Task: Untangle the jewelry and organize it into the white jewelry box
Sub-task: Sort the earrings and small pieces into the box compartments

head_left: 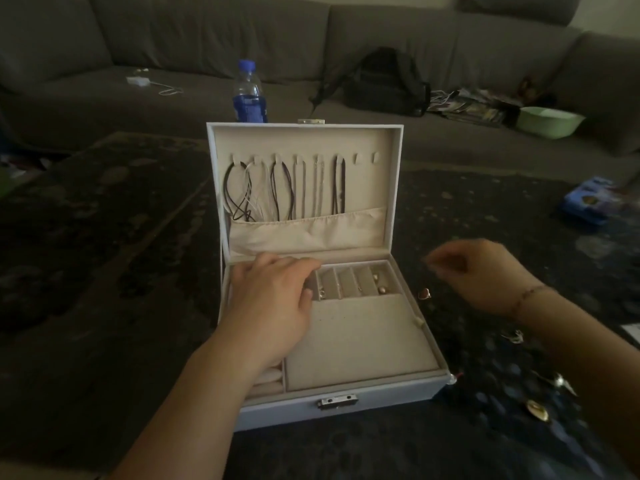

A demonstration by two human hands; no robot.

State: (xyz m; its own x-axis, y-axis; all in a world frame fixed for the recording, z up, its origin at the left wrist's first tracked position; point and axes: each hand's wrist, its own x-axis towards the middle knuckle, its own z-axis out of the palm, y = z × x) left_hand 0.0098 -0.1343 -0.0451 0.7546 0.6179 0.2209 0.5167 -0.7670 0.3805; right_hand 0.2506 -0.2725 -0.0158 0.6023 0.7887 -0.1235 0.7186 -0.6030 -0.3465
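Observation:
The white jewelry box (346, 407) stands open on the dark rug, lid upright. Several necklaces (284, 188) hang from hooks in the lid above a cloth pocket. Small gold pieces lie in the slotted tray (356, 282) at the back right of the box. My left hand (273, 299) rests on the box's left side, fingers reaching to the tray's edge. My right hand (478, 271) hovers blurred to the right of the box with fingertips pinched together; whether it holds anything cannot be told. Loose earrings (424, 293) and gold pieces (538, 408) lie on the rug at right.
A water bottle (248, 93) stands just behind the box lid. A grey sofa (207, 46) runs across the back with a black bag (384, 83), papers and a green bowl (547, 121). A blue packet (588, 200) lies on the rug at far right.

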